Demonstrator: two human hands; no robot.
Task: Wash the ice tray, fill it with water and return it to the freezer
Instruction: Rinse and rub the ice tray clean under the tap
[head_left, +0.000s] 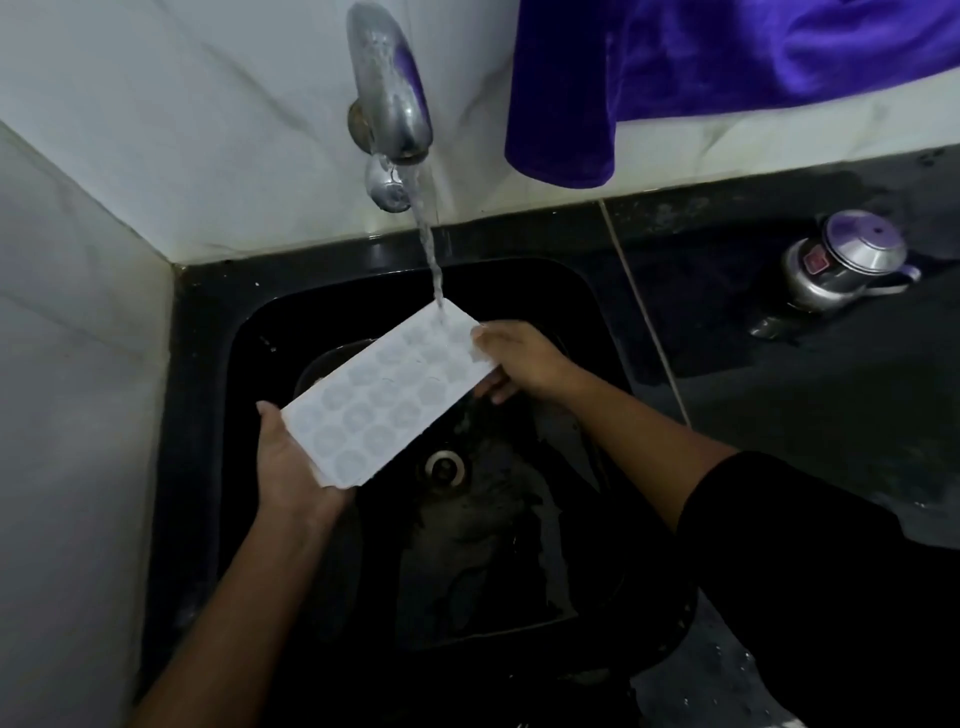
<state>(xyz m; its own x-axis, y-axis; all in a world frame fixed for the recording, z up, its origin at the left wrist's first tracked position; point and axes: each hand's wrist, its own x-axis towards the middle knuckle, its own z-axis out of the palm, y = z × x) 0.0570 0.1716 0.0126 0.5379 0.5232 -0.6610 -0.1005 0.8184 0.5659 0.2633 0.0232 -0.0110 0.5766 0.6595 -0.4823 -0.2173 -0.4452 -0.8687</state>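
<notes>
A white ice tray (387, 395) with several round cells is held slanted over the black sink (208, 332). My left hand (291, 467) grips its near lower end from beneath, thumb along the edge. My right hand (519, 358) pinches its far upper end, thumb on top and fingers under. Water runs from the metal tap (389, 98) in a stream that lands on the tray's far corner.
A drain (444, 466) sits in the sink bottom, and a dark dish lies under the tray. A purple cloth (675, 67) hangs on the wall at the upper right. A small metal kettle (841, 260) stands on the dark counter to the right. Tiled walls close the left and back.
</notes>
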